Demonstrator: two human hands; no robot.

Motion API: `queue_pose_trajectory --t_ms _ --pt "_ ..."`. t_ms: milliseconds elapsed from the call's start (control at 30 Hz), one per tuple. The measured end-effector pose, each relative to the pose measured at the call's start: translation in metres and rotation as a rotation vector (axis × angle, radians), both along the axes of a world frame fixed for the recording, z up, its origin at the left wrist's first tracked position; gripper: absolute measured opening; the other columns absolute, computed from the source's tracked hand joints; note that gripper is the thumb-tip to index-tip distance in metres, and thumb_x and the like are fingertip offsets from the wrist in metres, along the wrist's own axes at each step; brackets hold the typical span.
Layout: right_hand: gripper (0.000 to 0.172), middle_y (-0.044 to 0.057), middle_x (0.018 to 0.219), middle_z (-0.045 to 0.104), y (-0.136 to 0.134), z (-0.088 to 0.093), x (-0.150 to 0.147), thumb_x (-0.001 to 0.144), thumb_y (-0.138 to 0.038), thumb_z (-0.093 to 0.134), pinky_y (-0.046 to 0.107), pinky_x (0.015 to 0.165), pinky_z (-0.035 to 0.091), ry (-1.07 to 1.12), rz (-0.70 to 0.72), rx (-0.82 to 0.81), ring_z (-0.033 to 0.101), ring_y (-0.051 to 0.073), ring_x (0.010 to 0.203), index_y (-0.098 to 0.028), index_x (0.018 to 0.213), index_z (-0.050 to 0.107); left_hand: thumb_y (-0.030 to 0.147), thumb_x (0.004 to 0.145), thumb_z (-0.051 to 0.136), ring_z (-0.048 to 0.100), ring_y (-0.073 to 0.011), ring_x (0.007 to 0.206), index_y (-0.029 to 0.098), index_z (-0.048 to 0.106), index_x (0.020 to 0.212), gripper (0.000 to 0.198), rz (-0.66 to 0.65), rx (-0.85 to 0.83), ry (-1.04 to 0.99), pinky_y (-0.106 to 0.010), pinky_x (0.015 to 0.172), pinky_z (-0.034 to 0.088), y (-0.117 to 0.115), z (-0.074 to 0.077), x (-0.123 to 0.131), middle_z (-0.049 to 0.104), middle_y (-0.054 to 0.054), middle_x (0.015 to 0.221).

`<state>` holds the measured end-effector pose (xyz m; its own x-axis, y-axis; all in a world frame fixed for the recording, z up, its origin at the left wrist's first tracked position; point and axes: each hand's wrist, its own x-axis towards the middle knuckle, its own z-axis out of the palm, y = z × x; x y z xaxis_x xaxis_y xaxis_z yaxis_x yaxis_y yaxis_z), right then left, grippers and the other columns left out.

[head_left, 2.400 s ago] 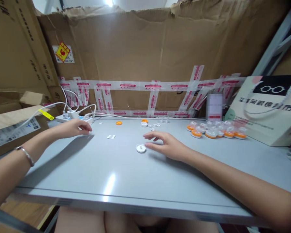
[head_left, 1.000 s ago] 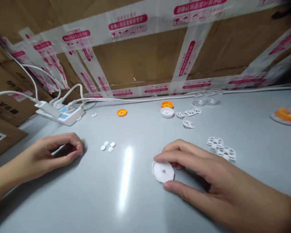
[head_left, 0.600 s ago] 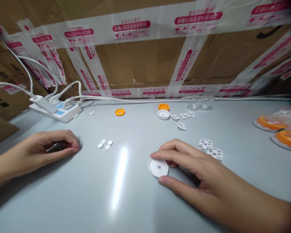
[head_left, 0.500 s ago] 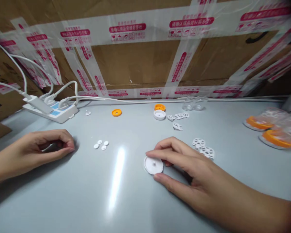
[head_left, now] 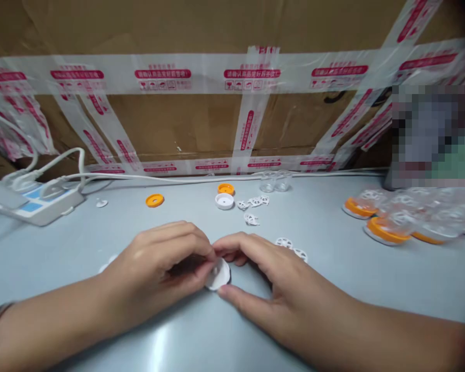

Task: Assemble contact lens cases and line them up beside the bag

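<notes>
Between thumb and fingers, my right hand [head_left: 271, 274] grips a round white plastic disc [head_left: 221, 276] by its right and far edges, close to the tabletop. My left hand [head_left: 166, 258] is closed in a pinch, its fingertips over the disc's left part and centre. Whatever those fingertips hold, if anything, is hidden. Small white plastic pieces [head_left: 107, 263] show partly behind my left wrist. Just beyond my right hand lie white cut-out plastic wheels [head_left: 284, 242], partly covered by it.
Farther back are an orange ring [head_left: 154, 200], a white round cap [head_left: 225, 201] touching an orange cap [head_left: 226, 189], openwork white pieces [head_left: 251, 219] and clear cups [head_left: 275, 181]. Clear-domed orange-and-white assemblies [head_left: 387, 231] cluster right. A power strip [head_left: 42, 206] stands left; a taped carton [head_left: 186, 124] forms the back.
My left hand has moved right from beside the small white pieces to the disc in my right hand. The view has turned right, showing more of the domed assemblies.
</notes>
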<state>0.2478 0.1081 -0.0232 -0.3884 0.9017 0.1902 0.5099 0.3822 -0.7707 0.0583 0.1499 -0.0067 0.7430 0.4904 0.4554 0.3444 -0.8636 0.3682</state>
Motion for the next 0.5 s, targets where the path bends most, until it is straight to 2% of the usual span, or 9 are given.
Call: queue_pose_trajectory --t_ms 200,500 --pt "0.025 0.001 0.096 0.068 0.001 0.0 0.001 0.076 -0.014 0.063 0.028 0.079 0.051 0.021 -0.012 0.0 0.064 0.016 0.091 -0.022 0.099 0.056 0.011 0.085 0.053 0.064 -0.0097 0.071 0.025 0.058 0.091 0.015 -0.018 -0.055 0.031 -0.015 0.061 0.051 0.001 -0.007 -0.009 0.067 0.001 0.08" --pt "0.018 0.001 0.09 0.068 0.001 -0.004 0.004 0.079 -0.019 0.062 0.03 0.075 0.054 -0.005 -0.015 0.028 0.064 0.018 0.085 -0.024 0.096 0.059 0.016 0.087 0.052 0.068 -0.0154 0.08 0.03 0.06 0.099 0.02 -0.018 0.07 0.093 -0.02 0.063 0.054 0.0 -0.011 -0.016 0.069 0.0 0.089"
